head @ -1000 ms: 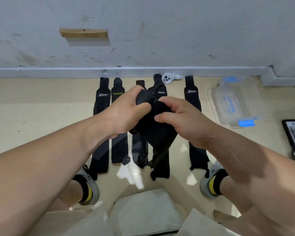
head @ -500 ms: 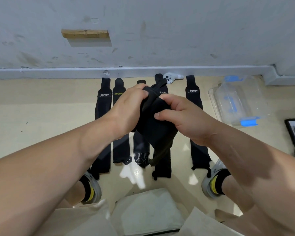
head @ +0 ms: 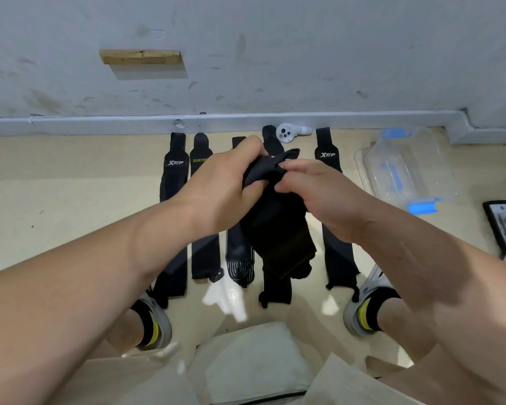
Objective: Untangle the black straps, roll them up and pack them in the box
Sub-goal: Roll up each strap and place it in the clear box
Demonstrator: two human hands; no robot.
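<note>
A black strap [head: 278, 229] hangs in the air between both hands, its upper end bunched. My left hand [head: 225, 182] grips the bunched top from the left, and my right hand [head: 319, 194] pinches it from the right. Several other black straps lie flat in a row on the floor below: an XTEP strap [head: 173, 182] at far left, a XUEYING strap [head: 202, 252] beside it, a striped-end strap [head: 240, 258], one under the held strap [head: 276, 287], and another XTEP strap [head: 338, 252] at right. The clear plastic box [head: 406, 171] with blue latches sits on the floor at right.
A white controller [head: 289, 132] lies by the wall's baseboard behind the straps. A black and metal device [head: 503, 226] sits at the far right edge. My two shoes [head: 155, 323] [head: 365, 305] flank the straps' near ends. A pale cushion [head: 246, 363] is just below.
Both hands have shifted slightly up and away with the strap. The fingers have reworked their hold on its bunched top, and the hanging part has shortened.
</note>
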